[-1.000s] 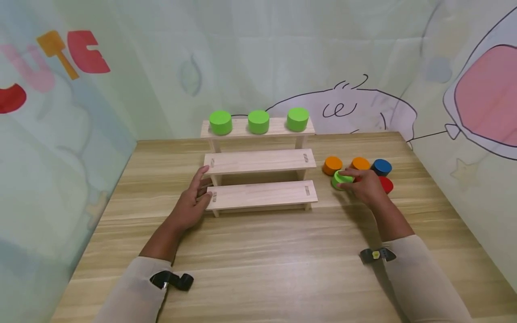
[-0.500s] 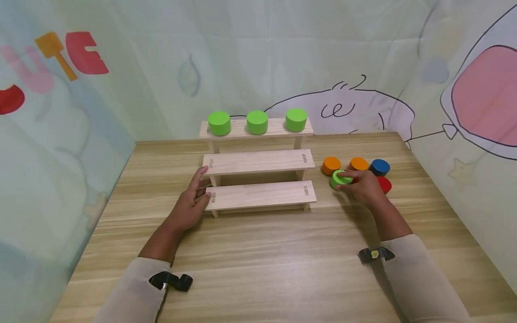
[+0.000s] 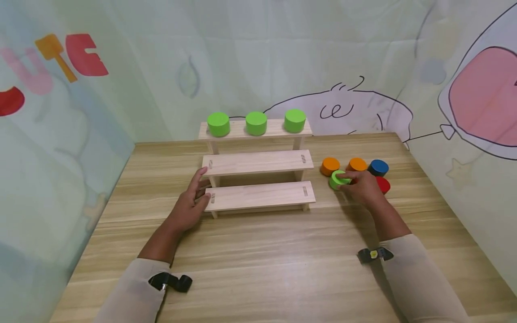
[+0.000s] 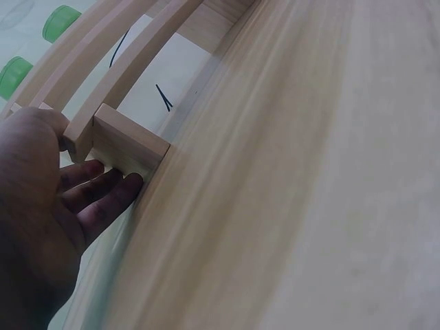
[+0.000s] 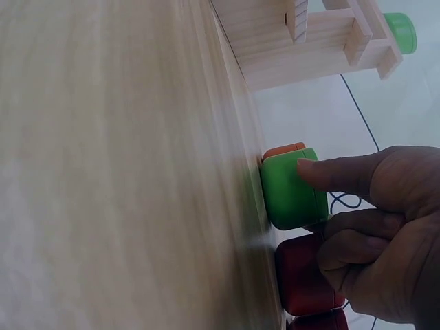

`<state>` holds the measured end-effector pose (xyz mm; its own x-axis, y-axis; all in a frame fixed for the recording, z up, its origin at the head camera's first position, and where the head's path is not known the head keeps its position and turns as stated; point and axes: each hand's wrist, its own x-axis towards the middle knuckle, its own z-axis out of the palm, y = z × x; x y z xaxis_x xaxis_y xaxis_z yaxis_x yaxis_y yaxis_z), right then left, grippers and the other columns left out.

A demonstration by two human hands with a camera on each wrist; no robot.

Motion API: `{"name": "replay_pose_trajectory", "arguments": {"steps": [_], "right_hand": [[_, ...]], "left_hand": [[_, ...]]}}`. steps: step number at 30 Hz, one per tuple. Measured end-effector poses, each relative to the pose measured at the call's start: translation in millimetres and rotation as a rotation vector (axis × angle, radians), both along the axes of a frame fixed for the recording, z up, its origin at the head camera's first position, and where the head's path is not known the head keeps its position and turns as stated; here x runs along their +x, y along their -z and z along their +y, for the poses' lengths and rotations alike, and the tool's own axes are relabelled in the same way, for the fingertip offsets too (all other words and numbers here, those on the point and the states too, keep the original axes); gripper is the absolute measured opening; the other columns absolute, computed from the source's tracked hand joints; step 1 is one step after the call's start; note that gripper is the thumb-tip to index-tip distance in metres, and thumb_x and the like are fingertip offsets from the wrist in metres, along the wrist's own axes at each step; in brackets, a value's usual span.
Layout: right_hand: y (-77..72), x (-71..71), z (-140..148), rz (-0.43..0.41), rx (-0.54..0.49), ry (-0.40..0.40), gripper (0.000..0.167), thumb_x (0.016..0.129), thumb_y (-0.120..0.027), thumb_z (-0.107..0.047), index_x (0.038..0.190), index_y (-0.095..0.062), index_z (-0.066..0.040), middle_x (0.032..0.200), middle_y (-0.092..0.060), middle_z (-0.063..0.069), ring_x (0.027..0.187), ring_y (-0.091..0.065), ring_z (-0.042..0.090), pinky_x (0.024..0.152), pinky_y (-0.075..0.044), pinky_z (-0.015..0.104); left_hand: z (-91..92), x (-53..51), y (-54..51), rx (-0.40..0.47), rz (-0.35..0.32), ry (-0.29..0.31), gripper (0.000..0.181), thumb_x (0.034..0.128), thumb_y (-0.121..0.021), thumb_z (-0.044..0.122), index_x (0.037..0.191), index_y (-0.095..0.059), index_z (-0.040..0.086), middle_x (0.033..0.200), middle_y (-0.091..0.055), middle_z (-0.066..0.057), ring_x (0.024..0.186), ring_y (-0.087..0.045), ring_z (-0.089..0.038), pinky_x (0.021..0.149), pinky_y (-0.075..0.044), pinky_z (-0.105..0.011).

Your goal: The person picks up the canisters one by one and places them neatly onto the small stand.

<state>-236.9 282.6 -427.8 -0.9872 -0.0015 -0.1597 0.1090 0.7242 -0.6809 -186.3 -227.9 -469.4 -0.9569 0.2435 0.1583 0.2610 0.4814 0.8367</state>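
Note:
A three-tier wooden step shelf [image 3: 258,197] stands on the table, with three green round blocks [image 3: 256,123] in a row on its top tier. My left hand [image 3: 190,204] rests against the shelf's left end; in the left wrist view, the thumb lies at a tier's end and loosely bent fingers [image 4: 110,203] touch the side panel. To the shelf's right, my right hand [image 3: 363,188] pinches a lighter green round block [image 3: 336,180], thumb on its near side. That block sits low at the tabletop; whether it touches the table I cannot tell. The index fingertip is partly hidden.
Two orange round blocks [image 3: 330,166] and a blue one [image 3: 378,167] lie behind the right hand. A red block [image 3: 383,185] shows beside it, and a darker red block [image 5: 302,275] sits under the fingers. A printed curtain [image 3: 258,54] hangs behind the table.
Both hands and the blocks stay in nearly the same places. The right index finger and thumb have settled slightly closer on the lighter green block. The head view has shifted a little.

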Motion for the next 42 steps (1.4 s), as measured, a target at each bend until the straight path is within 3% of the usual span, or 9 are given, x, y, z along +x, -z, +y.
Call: {"name": "replay_pose_trajectory", "arguments": {"steps": [5,10,13,20,24,28,35,38,42], "right_hand": [[2.3,0.1,0,0.016,0.006,0.01,0.047,0.098,-0.084,-0.014,0.144,-0.073,-0.011,0.142,-0.064,0.025,0.104,-0.052,0.032,0.072,-0.044,0.026],[1.2,1.9,0,0.047,0.004,0.015,0.047,0.096,-0.086,-0.022,0.142,-0.075,-0.013,0.096,-0.06,0.013,0.082,-0.049,0.027,0.063,-0.038,0.027],[-0.6,2.8,0,0.061,0.003,0.014,0.047,0.096,-0.086,-0.023,0.14,-0.076,-0.013,0.083,-0.05,0.007,0.076,-0.048,0.026,0.06,-0.037,0.027],[-1.6,4.8,-1,0.084,0.0,0.014,0.045,0.097,-0.085,-0.026,0.14,-0.076,-0.014,0.087,-0.05,0.011,0.068,-0.046,0.023,0.057,-0.036,0.027],[-0.7,5.8,-2,0.127,-0.004,0.004,0.044,0.099,-0.083,-0.028,0.14,-0.076,-0.015,0.116,-0.067,0.022,0.075,-0.05,0.025,0.057,-0.038,0.026],[1.3,6.4,-2,0.255,-0.021,-0.021,0.043,0.1,-0.082,-0.029,0.139,-0.076,-0.013,0.146,-0.068,0.025,0.096,-0.057,0.031,0.065,-0.044,0.022],[6.0,4.8,-2,0.548,-0.096,-0.057,0.038,0.098,-0.084,-0.02,0.134,-0.078,-0.009,0.143,-0.071,0.027,0.128,-0.071,0.047,0.081,-0.048,0.002],[8.0,4.2,-2,0.652,-0.119,-0.055,0.036,0.095,-0.086,-0.012,0.129,-0.08,-0.006,0.14,-0.072,0.028,0.121,-0.074,0.046,0.079,-0.049,0.002],[8.6,4.1,-4,0.746,-0.139,-0.056,0.035,0.092,-0.087,-0.006,0.126,-0.081,-0.003,0.138,-0.073,0.028,0.083,-0.069,0.029,0.063,-0.043,0.007]], "left_hand": [[-0.7,-0.6,2.0,-0.001,-0.001,0.001,0.076,0.1131,-0.048,0.013,0.175,-0.012,0.038,0.164,-0.047,-0.035,0.146,-0.055,-0.057,0.117,-0.047,-0.072],[-1.1,-1.4,3.6,-0.002,0.001,0.0,0.076,0.113,-0.047,0.013,0.175,-0.012,0.038,0.164,-0.048,-0.035,0.145,-0.056,-0.056,0.116,-0.048,-0.072],[-1.0,-1.6,3.5,-0.001,0.001,0.001,0.076,0.1132,-0.047,0.012,0.176,-0.013,0.037,0.164,-0.048,-0.034,0.145,-0.055,-0.056,0.116,-0.047,-0.072],[-0.5,-1.4,1.7,0.001,-0.001,0.003,0.076,0.113,-0.048,0.012,0.176,-0.012,0.037,0.164,-0.048,-0.034,0.146,-0.055,-0.056,0.117,-0.047,-0.072],[-0.6,-1.0,1.4,-0.002,0.0,0.001,0.076,0.1131,-0.048,0.012,0.176,-0.012,0.036,0.164,-0.048,-0.034,0.145,-0.056,-0.056,0.116,-0.047,-0.072],[-0.4,0.0,0.9,-0.004,-0.007,0.001,0.076,0.1134,-0.047,0.013,0.176,-0.011,0.036,0.164,-0.048,-0.034,0.146,-0.055,-0.056,0.116,-0.047,-0.072],[0.5,1.5,-2.1,0.001,-0.013,-0.001,0.076,0.1135,-0.047,0.013,0.176,-0.011,0.036,0.164,-0.048,-0.034,0.147,-0.054,-0.055,0.116,-0.048,-0.071],[0.8,1.4,-2.4,0.004,-0.016,-0.003,0.076,0.1133,-0.047,0.013,0.176,-0.011,0.036,0.164,-0.048,-0.034,0.147,-0.054,-0.055,0.116,-0.048,-0.071],[0.1,0.4,-1.1,0.004,-0.012,-0.002,0.076,0.1133,-0.047,0.013,0.176,-0.011,0.036,0.164,-0.048,-0.034,0.147,-0.054,-0.056,0.115,-0.048,-0.072]]}}
